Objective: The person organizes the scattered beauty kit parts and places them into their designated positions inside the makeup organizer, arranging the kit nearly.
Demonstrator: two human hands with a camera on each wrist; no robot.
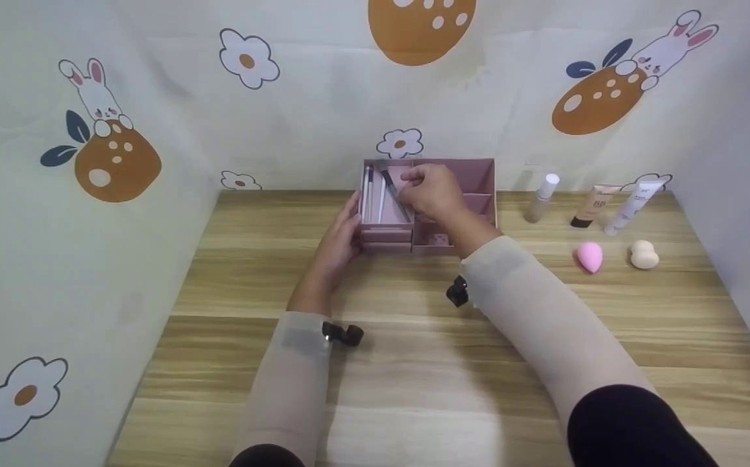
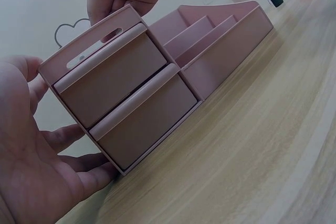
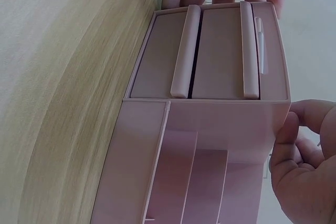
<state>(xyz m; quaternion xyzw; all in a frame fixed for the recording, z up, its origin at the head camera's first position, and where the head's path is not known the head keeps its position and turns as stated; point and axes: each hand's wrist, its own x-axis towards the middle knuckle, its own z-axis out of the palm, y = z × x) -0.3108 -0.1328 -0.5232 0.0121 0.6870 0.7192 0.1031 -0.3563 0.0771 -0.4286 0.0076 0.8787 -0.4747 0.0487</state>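
A pink desk organizer (image 1: 387,248) stands at the back of the table, with two closed drawers (image 2: 113,80) under a shallow top tray on its left. Several slim sticks (image 1: 368,194), like pens or makeup brushes, lie in that tray. A dark-tipped one (image 1: 388,180) slants beside my right hand (image 1: 436,194). The right fingers bend over the tray's right rim, some reaching inside; whether they pinch anything is hidden. My left hand (image 1: 339,239) rests against the organizer's left side, its fingers extended along the wall in the left wrist view.
Stepped compartments (image 2: 205,38) form the organizer's right half. Farther right stand a white-capped bottle (image 1: 544,198), a BB tube (image 1: 595,205) and a white tube (image 1: 634,207). A pink sponge (image 1: 590,257) and a beige sponge (image 1: 643,255) lie in front. A patterned cloth (image 1: 323,97) hangs behind.
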